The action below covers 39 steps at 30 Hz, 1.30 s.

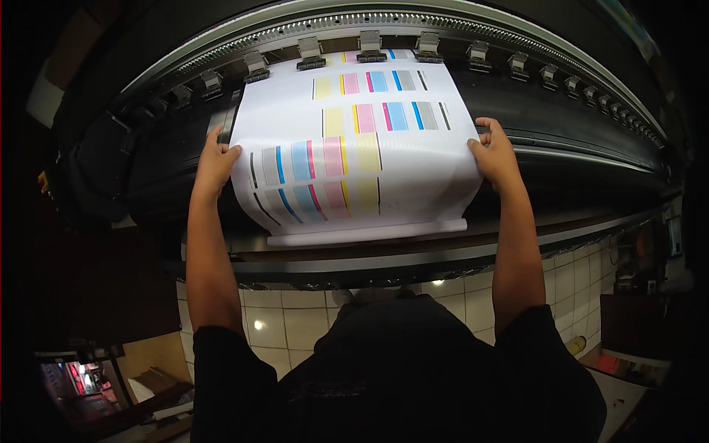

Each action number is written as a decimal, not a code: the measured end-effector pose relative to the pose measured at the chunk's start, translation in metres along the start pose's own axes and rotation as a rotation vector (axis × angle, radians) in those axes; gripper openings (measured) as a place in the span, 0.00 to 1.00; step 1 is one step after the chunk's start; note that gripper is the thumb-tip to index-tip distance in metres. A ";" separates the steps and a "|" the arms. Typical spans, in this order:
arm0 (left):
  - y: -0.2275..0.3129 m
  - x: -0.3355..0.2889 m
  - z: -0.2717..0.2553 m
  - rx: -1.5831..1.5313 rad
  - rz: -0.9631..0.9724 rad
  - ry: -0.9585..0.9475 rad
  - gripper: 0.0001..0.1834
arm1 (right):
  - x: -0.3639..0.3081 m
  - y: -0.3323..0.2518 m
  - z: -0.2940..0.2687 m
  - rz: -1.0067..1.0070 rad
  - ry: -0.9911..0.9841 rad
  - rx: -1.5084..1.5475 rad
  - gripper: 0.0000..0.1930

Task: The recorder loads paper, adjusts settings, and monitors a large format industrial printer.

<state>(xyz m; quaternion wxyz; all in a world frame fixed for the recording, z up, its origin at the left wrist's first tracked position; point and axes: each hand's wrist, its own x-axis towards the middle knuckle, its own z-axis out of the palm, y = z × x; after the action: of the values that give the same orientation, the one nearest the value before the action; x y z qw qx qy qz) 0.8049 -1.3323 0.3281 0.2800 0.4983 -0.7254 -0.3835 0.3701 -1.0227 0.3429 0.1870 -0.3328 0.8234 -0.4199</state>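
A wide white paper sheet (428,173) lies over the black bed of a large-format printer (591,125). Printed on it are rows of yellow, pink, blue and grey blocks with darker edge strips. Its near end curls into a roll (369,233) at the printer's front edge. At the sheet's left edge my left hand (214,166) grips with the thumb on top. Opposite, my right hand (498,159) holds the right edge, thumb on the paper and index finger stretched out beyond it. The fingers beneath the sheet are partly hidden.
A row of pinch rollers (309,50) runs along the printer under a toothed rail (354,22); some sit over the sheet's far end. White floor tiles (281,314) show below the printer's front edge. Cardboard (155,380) lies at the lower left.
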 end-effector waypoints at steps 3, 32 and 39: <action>-0.002 0.028 -0.002 0.213 0.082 0.122 0.43 | 0.011 -0.019 0.003 -0.065 0.056 0.042 0.28; -0.094 -0.164 0.064 -0.483 -0.126 0.291 0.11 | -0.132 0.101 0.037 -0.201 0.223 0.254 0.16; -0.110 -0.195 0.044 -0.489 -0.102 0.115 0.08 | -0.162 0.099 0.025 -0.150 0.102 0.372 0.14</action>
<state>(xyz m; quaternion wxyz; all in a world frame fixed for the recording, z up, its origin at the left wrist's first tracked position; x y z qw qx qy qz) 0.8938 -1.1602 0.2074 0.4133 0.4726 -0.5680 -0.5323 0.4610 -0.8804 0.2519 0.1717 -0.3313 0.7128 -0.5939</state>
